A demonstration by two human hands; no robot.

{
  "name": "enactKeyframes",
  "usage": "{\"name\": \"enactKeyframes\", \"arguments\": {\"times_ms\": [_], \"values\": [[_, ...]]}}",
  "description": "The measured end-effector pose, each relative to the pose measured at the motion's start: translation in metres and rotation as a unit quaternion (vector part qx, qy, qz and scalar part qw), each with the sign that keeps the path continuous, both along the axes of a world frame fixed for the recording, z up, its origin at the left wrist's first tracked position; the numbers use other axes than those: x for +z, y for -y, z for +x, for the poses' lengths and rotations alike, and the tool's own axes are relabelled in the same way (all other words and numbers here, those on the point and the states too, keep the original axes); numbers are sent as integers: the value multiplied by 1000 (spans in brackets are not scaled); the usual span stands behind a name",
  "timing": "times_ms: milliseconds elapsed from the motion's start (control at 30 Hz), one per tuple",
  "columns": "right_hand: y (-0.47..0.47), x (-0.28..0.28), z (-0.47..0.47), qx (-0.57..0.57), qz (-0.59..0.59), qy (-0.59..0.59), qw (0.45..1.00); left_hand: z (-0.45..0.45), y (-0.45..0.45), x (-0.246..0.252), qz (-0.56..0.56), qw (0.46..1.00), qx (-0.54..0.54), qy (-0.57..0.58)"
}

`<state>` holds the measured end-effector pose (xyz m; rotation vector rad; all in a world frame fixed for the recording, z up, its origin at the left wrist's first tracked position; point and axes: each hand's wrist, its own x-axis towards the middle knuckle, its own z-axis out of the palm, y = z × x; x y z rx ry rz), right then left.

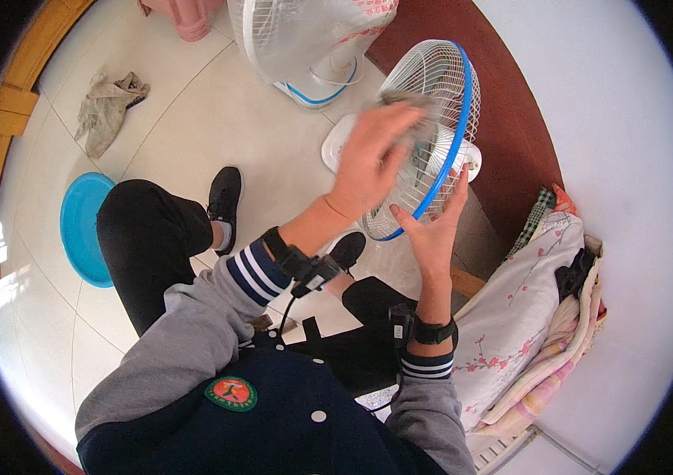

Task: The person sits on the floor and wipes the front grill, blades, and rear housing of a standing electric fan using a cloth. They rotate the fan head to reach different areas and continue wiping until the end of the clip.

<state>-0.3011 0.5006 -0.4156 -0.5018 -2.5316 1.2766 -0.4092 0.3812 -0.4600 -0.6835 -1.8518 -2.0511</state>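
Note:
My left hand is blurred and holds a greyish cloth against the white wire grille of an electric fan. With fingers and thumb, my right hand grips the lower edge of that grille at its blue rim. The fan's white base stands on the floor beyond my left hand and is partly hidden. Inside the grille, a greenish part shows only in pieces behind the wires and my left hand.
A second fan in clear plastic wrap stands behind. On the tiled floor lie a crumpled rag and a blue basin beside my left knee. A pink plastic object is at the top. Folded floral bedding is at the right, by the white wall.

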Motion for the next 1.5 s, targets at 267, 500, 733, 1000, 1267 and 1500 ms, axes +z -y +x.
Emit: {"name": "enactKeyframes", "arguments": {"times_ms": [267, 500, 733, 1000, 1267, 1500], "values": [[5, 2, 1, -2, -10, 25, 1000, -11, -6, 10, -29, 991, -41, -127], [3, 4, 3, -12, -3, 31, 999, -4, -4, -72, -33, 997, 19, 64], [2, 3, 3, -11, -4, 35, 999, -18, 0, -87, -64, 992, 16, 103], [1, -1, 3, 0, -61, 16, 998, -32, -20, 30, 100, 993, -48, -46], [3, 3, 3, 6, 15, 40, 999, -35, -20, 1, 41, 994, -41, -92], [0, 3, 6, -6, -13, 38, 999, -26, -1, -62, -15, 998, -3, 56]]}}
